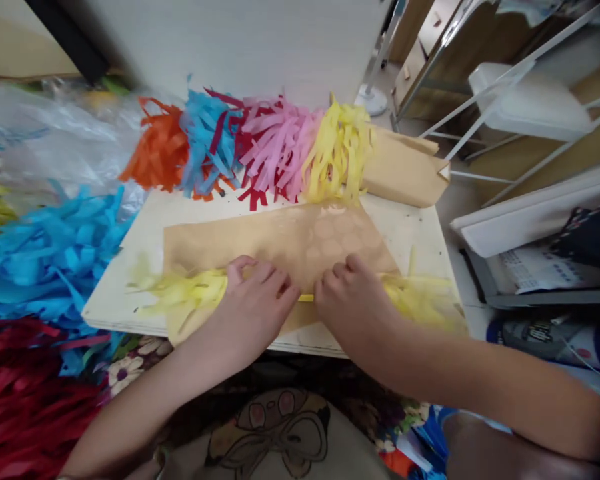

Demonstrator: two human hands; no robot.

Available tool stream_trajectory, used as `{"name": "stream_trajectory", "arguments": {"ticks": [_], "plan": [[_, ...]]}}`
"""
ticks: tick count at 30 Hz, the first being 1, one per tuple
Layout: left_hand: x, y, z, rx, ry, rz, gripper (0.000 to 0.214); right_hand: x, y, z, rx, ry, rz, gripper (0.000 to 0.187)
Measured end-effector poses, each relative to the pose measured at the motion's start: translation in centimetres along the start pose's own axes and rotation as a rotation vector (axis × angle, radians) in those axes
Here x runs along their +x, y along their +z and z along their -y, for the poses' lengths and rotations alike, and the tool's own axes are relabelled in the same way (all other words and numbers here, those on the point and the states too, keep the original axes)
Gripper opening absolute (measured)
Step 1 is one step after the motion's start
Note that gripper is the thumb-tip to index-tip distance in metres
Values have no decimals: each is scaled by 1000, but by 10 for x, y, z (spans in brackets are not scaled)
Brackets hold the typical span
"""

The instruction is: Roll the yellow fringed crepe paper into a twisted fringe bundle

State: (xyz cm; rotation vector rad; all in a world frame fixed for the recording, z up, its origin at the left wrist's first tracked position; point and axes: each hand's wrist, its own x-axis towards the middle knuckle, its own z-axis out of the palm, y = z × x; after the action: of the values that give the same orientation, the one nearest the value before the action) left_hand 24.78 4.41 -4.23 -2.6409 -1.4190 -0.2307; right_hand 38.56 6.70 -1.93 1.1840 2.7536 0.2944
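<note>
My left hand and my right hand lie side by side, fingers curled down, pressing a yellow fringed paper strip onto a brown paper sheet. The sheet rests on a pale wooden board. The strip runs left to right under both hands, and its right end looks blurred. Behind the sheet lies a brown paper roll covered with orange, blue, red, pink and yellow fringe.
Heaps of blue fringe and red fringe lie at the left. Clear plastic bags sit at the back left. White metal racks and printed papers stand at the right. A patterned cloth lies below the board.
</note>
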Motion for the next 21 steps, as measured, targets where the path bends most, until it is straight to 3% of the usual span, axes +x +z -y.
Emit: {"name": "stream_trajectory", "arguments": {"ticks": [4,8,12,17,21], "plan": [[-8,0,-12,126,22,-117,19,-20,9,19,-193,15,-55,10],[-15,-2,-18,149,25,-116,17,-33,17,27,-207,125,-151,14],[-19,-3,-19,127,0,-112,17,-40,20,39,-214,237,-126,20],[-27,1,-26,154,-2,-179,21,-38,21,62,-203,338,-33,42],[-33,6,-32,236,-17,-216,27,-35,22,69,-197,381,22,43]]}}
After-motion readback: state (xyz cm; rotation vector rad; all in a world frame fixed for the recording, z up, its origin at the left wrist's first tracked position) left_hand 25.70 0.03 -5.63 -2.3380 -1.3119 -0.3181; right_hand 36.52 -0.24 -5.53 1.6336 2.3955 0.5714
